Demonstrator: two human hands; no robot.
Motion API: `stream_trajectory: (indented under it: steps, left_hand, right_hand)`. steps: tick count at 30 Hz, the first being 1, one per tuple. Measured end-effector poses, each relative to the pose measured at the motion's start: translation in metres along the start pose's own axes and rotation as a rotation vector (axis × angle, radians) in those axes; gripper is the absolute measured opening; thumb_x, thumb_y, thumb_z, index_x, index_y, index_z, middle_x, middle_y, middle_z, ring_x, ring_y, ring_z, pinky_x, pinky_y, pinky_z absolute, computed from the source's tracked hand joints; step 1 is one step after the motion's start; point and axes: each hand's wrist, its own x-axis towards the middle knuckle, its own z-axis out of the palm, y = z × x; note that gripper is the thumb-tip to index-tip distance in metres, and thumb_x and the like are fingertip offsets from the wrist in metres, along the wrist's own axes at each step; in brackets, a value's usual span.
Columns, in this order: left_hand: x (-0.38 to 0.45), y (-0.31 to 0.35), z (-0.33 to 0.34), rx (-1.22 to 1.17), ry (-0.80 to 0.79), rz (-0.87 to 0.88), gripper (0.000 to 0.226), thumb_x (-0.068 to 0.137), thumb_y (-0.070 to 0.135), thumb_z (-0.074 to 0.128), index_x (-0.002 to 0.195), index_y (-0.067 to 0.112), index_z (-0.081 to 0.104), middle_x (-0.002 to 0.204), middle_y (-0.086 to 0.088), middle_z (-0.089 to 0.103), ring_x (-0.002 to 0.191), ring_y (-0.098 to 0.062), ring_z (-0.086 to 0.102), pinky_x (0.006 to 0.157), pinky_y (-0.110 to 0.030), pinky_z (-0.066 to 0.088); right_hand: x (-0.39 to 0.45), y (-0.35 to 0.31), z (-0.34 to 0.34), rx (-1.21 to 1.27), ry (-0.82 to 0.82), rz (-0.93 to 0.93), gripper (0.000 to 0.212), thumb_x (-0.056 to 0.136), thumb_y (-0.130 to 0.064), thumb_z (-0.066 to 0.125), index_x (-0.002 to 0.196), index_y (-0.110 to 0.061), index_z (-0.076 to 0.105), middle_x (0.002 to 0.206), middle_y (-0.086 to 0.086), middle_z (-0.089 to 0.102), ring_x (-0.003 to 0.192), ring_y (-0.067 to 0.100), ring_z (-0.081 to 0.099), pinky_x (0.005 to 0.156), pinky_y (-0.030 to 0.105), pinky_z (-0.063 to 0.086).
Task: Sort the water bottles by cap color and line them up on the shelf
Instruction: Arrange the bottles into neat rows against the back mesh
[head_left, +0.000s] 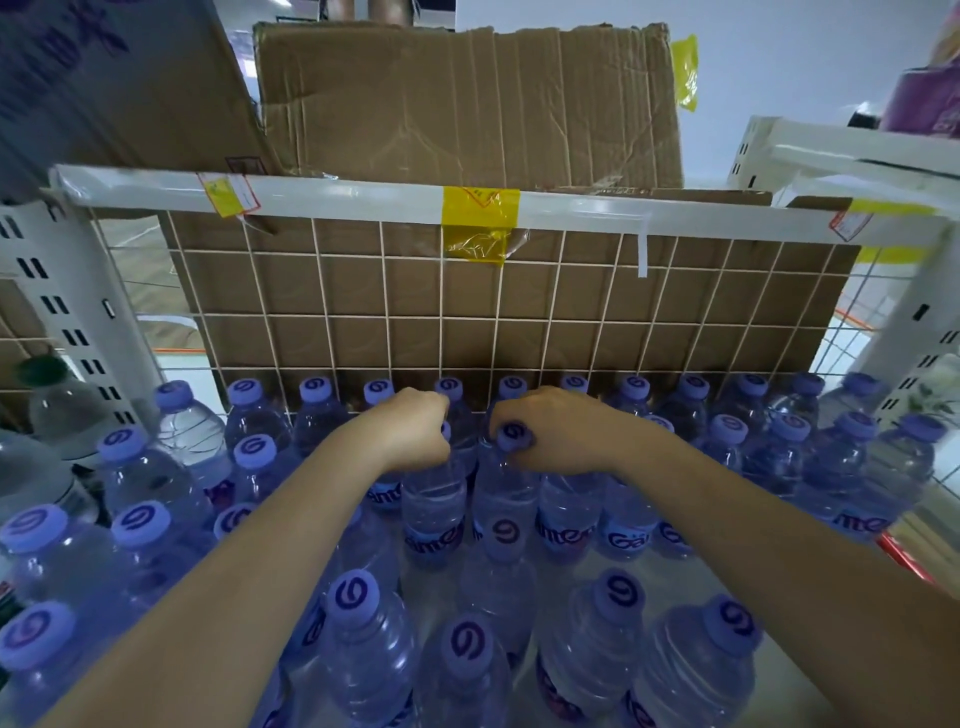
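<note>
A white shelf (332, 193) with a wire grid back (441, 317) holds a crowd of water bottles (363, 644), all upright with their long axes vertical and caps pointing up toward the camera. Brown cardboard (467, 104) stands on the level above and more fills the space behind the grid. The bottles are clear plastic tinted blue-violet, with ribbed shoulders, purple-lettered labels round the middle and lilac caps (352, 594) printed with a dark swirl; they stand in rough rows from the grid back to the front edge. At the far left one clear bottle with a dark green cap (41, 370) stands apart from the lilac ones. Two bare forearms reach in from below to the middle rows. The left hand (415, 431) is curled into a fist round the neck of one bottle (434, 499), its cap nearly hidden under the fingers. The right hand (561, 431) grips the neighbouring bottle (506, 493) at the top, fingers and thumb pinching just under its cap (513, 434), which shows. The two held bottles stand just beside each other, upright.
</note>
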Motion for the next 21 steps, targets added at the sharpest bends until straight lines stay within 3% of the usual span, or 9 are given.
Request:
stream_trajectory:
  steps: [4, 7, 11, 15, 21]
  left_hand:
    - [0.0000, -0.0001, 0.0006, -0.025, -0.004, -0.012, 0.008, 0.087, 0.016, 0.055, 0.089, 0.011, 0.049, 0.080, -0.004, 0.047, 0.067, -0.017, 0.044, 0.053, -0.027, 0.031]
    - [-0.0003, 0.0003, 0.0005, -0.035, -0.003, -0.017, 0.009, 0.087, 0.017, 0.057, 0.089, 0.012, 0.050, 0.081, -0.004, 0.049, 0.068, -0.017, 0.046, 0.054, -0.027, 0.032]
    - [-0.0013, 0.0010, 0.0009, -0.038, 0.003, -0.012, 0.011, 0.087, 0.018, 0.057, 0.083, 0.016, 0.047, 0.080, -0.004, 0.049, 0.067, -0.016, 0.047, 0.053, -0.026, 0.032]
    - [-0.0022, -0.0004, 0.0022, -0.041, 0.022, -0.003, 0.010, 0.087, 0.018, 0.057, 0.083, 0.015, 0.048, 0.078, -0.004, 0.048, 0.067, -0.017, 0.047, 0.053, -0.027, 0.031]
    - [-0.0052, 0.0054, 0.0014, -0.014, 0.046, 0.049, 0.018, 0.085, 0.025, 0.062, 0.084, 0.012, 0.050, 0.075, -0.002, 0.047, 0.063, -0.016, 0.043, 0.052, -0.028, 0.030]
  right_hand:
    - [-0.0003, -0.0055, -0.0009, -0.080, 0.054, 0.086, 0.044, 0.089, -0.056, 0.052, 0.111, -0.018, 0.056, 0.100, 0.004, 0.060, 0.096, 0.024, 0.058, 0.068, 0.032, 0.038]
    - [0.0008, -0.0066, 0.0003, -0.029, 0.041, 0.058, 0.038, 0.093, -0.046, 0.054, 0.112, -0.014, 0.054, 0.091, 0.002, 0.051, 0.097, 0.026, 0.057, 0.065, 0.031, 0.036]
    - [-0.0006, -0.0030, -0.0019, -0.024, 0.000, 0.012, 0.032, 0.093, -0.036, 0.055, 0.118, -0.017, 0.050, 0.105, 0.008, 0.056, 0.101, 0.027, 0.054, 0.073, 0.036, 0.045]
    - [-0.0011, -0.0025, -0.0022, -0.035, -0.027, -0.010, 0.029, 0.093, -0.030, 0.055, 0.117, -0.016, 0.049, 0.102, 0.005, 0.052, 0.101, 0.027, 0.052, 0.076, 0.040, 0.047]
    - [-0.0027, -0.0003, 0.0020, -0.052, 0.025, -0.001, 0.027, 0.093, -0.030, 0.056, 0.115, -0.015, 0.051, 0.111, 0.008, 0.057, 0.102, 0.027, 0.055, 0.068, 0.033, 0.038]
